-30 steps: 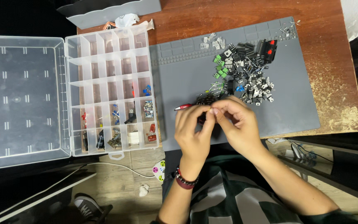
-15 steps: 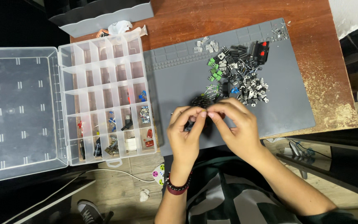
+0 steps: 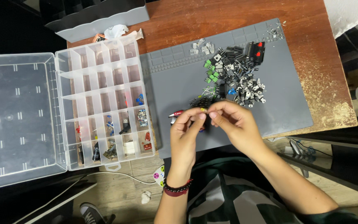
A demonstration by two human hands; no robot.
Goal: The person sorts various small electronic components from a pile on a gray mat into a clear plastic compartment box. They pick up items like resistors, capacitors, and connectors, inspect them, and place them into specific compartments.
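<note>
My left hand [image 3: 186,132] and my right hand [image 3: 233,122] meet fingertip to fingertip over the near edge of a grey work mat [image 3: 179,79]. Between the fingertips they pinch a tiny electronic component [image 3: 204,110] with a yellowish end. Under my left hand lies a red and silver tool [image 3: 175,113], partly hidden. A heap of small electronic parts [image 3: 235,72], black, green, blue and red, lies on the mat just beyond my hands. A clear compartment box [image 3: 102,93] stands open to the left, with small parts in its nearer cells.
The box's clear lid [image 3: 15,120] lies flat at the far left. A grey bin [image 3: 98,16] stands at the back of the brown wooden table [image 3: 311,54]. A white cable [image 3: 117,176] runs on the floor below the table edge.
Both hands stay together over the mat's near edge, the fingers shifting slightly on the small component. The view has drifted a little; nothing else moved.
</note>
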